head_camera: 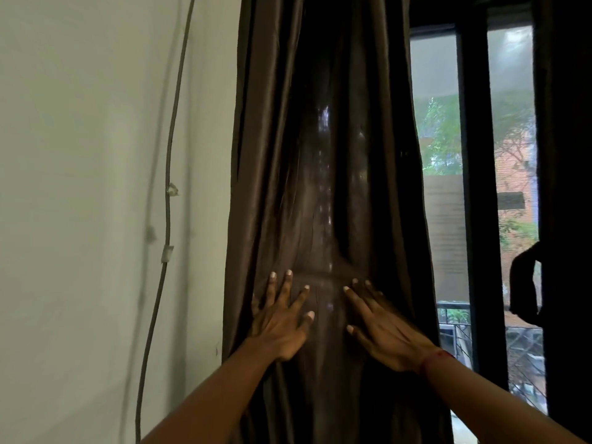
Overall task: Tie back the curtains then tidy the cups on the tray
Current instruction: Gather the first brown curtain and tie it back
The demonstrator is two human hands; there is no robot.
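Left hand (pixel 282 325) flat, fingers spread, right hand (pixel 384 331) flat, both arms outstretched

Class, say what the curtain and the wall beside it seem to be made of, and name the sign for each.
Curtain: probably a satin-like synthetic fabric, dark brown and glossy; light streaks glint along its soft folds. Wall: apparently painted plaster, pale and matt; it shows no shine.

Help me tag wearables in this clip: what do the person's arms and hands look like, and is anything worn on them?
The left forearm and right forearm are bare, with no sleeves in view. The left hand shows no glove, ring or watch. The right hand is also ungloved, but a thin red thread band circles its wrist.
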